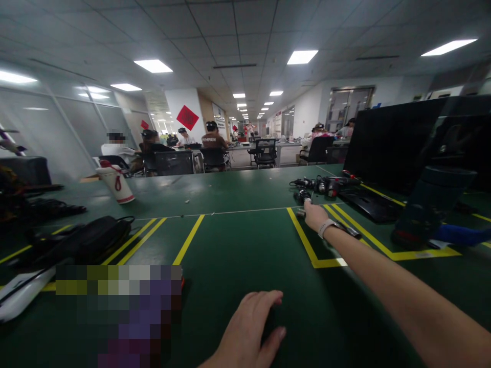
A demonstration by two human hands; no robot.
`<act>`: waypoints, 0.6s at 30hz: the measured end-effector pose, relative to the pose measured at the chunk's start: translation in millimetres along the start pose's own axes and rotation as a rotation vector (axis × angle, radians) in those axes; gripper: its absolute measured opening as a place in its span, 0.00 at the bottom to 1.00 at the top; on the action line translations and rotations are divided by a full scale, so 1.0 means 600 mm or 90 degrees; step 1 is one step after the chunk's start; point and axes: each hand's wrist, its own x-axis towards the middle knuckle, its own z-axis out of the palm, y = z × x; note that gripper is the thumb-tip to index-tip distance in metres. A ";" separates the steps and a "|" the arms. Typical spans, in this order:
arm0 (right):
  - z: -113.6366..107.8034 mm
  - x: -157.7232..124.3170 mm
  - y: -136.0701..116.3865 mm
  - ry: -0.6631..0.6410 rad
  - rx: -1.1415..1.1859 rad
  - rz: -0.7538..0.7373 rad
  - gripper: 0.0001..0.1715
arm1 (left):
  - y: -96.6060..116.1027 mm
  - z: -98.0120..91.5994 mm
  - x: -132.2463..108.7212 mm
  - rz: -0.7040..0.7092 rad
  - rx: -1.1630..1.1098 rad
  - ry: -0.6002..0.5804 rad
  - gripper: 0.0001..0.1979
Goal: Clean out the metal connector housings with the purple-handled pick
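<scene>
Right hand nearer, at the black cabled gear lying crosswise just past the yellow tape corner (grip unreadable); left hand splayed flat on green table, well short of it.

You can read only one word: "PUMPKIN", in pale capitals across the back of a brown shirt worn by a person seated far across the room. The red diamond sign on the white pillar carries a dark character too blurred to read. The red mark on the white cup is also illegible.
</scene>
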 end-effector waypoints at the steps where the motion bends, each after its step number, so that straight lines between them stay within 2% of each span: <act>1: -0.004 -0.011 -0.004 0.004 0.035 -0.013 0.17 | 0.002 -0.001 0.002 -0.030 -0.029 0.010 0.25; 4: -0.010 -0.069 -0.033 0.014 0.165 -0.069 0.15 | 0.002 -0.001 0.010 -0.127 -0.146 0.066 0.19; 7: -0.007 -0.167 -0.083 0.012 0.311 -0.162 0.08 | -0.004 -0.001 0.015 -0.177 -0.254 0.143 0.21; 9: -0.002 -0.236 -0.118 -0.005 0.408 -0.228 0.13 | -0.005 -0.003 0.014 -0.169 -0.308 0.187 0.27; 12: 0.005 -0.313 -0.156 -0.023 0.521 -0.291 0.19 | 0.002 -0.007 0.009 -0.093 -0.388 0.164 0.27; 15: 0.001 -0.338 -0.162 -0.036 0.628 -0.346 0.21 | 0.014 -0.012 0.004 -0.019 -0.368 0.151 0.22; 18: -0.018 -0.330 -0.144 -0.017 0.700 -0.341 0.14 | 0.015 -0.019 0.002 0.009 -0.242 0.216 0.20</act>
